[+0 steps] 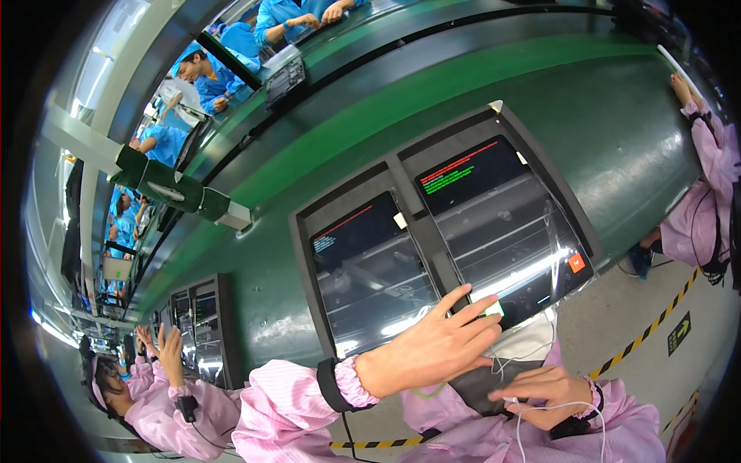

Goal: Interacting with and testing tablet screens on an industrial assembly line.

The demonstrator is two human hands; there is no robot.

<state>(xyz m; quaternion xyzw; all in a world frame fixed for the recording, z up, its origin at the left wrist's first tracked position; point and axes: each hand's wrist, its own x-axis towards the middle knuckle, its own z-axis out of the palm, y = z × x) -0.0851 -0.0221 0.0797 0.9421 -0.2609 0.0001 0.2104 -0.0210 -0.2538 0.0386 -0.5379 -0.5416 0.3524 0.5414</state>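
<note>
A dark foam tray [421, 224] with two compartments lies on the green bench. Each compartment holds a flat, glossy black screen device. The left device [370, 282] has small red and pale text lit at its top; on the right device [502, 231] the text is red and green. My left hand [432, 336] reaches over the near-left corner of the right device, fingers stretched out beside a bright green patch [492, 309]. Below the tray's near edge, my right hand [548, 393] is closed around a thin white cable [563, 404], whose strands loop down over my sleeve.
An orange-red square label [576, 263] sits on the right device. Left of me, a co-worker in pink has raised hands near another tray [204, 324]. Another pink sleeve [710, 154] shows at far right. A dark green post [177, 185] stands on the bench; people in blue work beyond.
</note>
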